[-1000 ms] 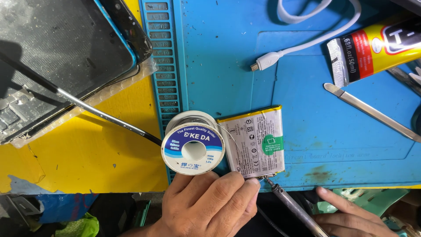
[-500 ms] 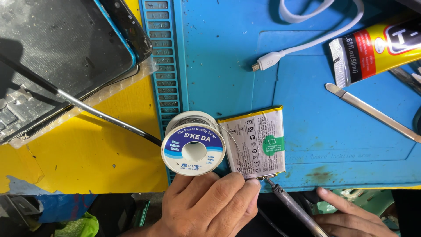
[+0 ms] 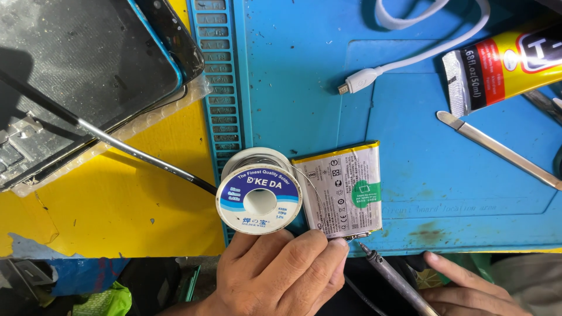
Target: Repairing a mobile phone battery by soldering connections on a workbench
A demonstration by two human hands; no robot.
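Almost nothing has moved since the earlier frames: the left hand [image 3: 275,275] still rests against the near edge of the solder spool [image 3: 259,198], fingers curled together and pinching the thin wire end against the phone battery [image 3: 341,190], so the work looks held at the same point. Just right of the spool, the battery lies flat on the blue mat [image 3: 410,88], silver-wrapped with a yellow edge and a green sticker. Below the battery, the right hand [image 3: 468,289] holds the soldering iron [image 3: 389,275], its tip just beside the battery's lower corner; how that grip closes I cannot tell.
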